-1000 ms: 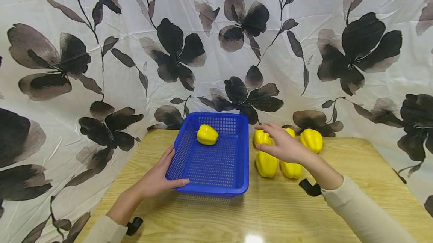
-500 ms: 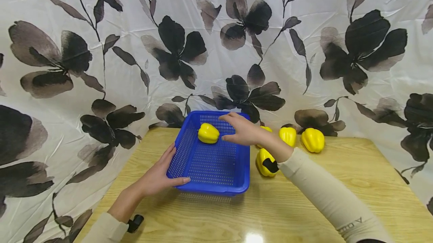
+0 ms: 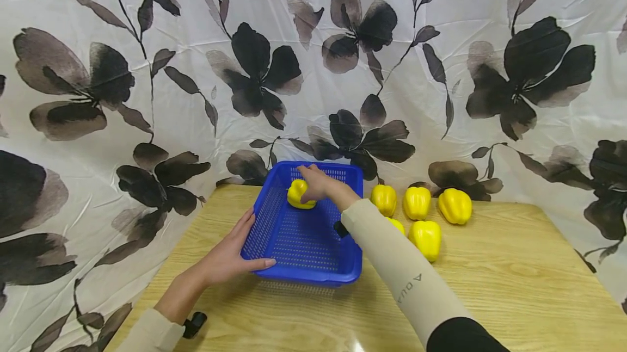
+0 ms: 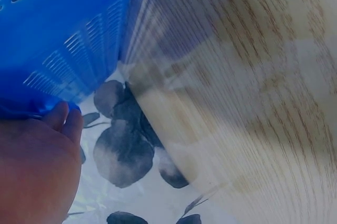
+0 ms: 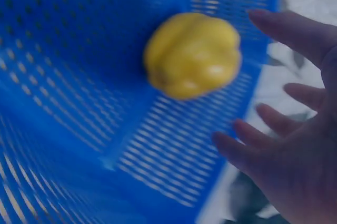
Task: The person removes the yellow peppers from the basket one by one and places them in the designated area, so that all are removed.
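Note:
A blue plastic basket (image 3: 308,243) with slotted walls stands on the table, one yellow bell pepper (image 3: 296,193) lying inside toward its back left. My left hand (image 3: 222,259) holds the basket's front left corner, thumb over the front rim and fingers along the left side; in the left wrist view two fingertips (image 4: 66,118) show at the rim. Over the basket, my right hand (image 3: 317,183) partly covers the pepper from the head view. In the right wrist view that pepper (image 5: 192,55) sits apart from the spread fingers, and the hand (image 5: 295,150) is empty.
Several more yellow bell peppers (image 3: 417,203) stand on the wooden table (image 3: 499,265) right of the basket, one partly hidden behind my right sleeve (image 3: 406,270). A floral cloth (image 3: 303,85) hangs behind the table's back edge.
My right hand has moved left from above the loose peppers, across the basket's right rim, to the pepper inside. The left hand has kept its place on the basket.

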A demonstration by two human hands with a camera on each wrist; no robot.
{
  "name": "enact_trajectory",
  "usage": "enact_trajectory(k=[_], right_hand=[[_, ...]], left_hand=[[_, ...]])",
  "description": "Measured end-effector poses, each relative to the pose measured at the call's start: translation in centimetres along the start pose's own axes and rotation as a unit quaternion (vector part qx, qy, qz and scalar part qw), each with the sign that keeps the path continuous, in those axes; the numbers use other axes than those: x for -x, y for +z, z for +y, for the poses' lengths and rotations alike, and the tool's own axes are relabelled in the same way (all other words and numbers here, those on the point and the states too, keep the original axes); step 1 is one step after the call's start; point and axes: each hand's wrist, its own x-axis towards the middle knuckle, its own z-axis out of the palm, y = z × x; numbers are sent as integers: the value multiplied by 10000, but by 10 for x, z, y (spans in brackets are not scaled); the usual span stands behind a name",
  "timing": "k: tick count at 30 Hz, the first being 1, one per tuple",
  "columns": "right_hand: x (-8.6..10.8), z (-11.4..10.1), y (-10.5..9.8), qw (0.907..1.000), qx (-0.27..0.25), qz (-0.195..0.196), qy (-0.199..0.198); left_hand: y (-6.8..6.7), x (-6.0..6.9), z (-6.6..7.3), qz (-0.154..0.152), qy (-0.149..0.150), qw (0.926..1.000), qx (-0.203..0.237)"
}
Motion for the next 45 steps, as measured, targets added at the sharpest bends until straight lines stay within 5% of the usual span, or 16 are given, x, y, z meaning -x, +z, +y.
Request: enact_trajectory(k=[6, 13, 24, 31, 34, 39, 45], right_hand=[[-18, 12, 29, 9964, -447, 432, 581], [-26, 18, 47, 9934, -479, 767, 699], [-28, 18, 54, 9894, 31, 1117, 931], [-22, 18, 46, 9851, -757, 1203, 969], [-17, 14, 33, 9735, -1668, 1234, 956], [1, 0, 3, 9354, -3286, 969, 872], [35, -2, -27, 9101, -4043, 666, 617]], left_hand=[[1, 0, 1, 5, 110, 9999, -2], [-1, 1, 1, 4, 121, 9999, -12], [1, -1, 2, -8, 129, 9999, 19], [4, 0, 0, -48, 92, 9999, 6], [2, -1, -2, -24, 70, 10000, -14], [-2, -2, -3, -22, 43, 10000, -42], [0, -2, 0, 12, 76, 10000, 22]])
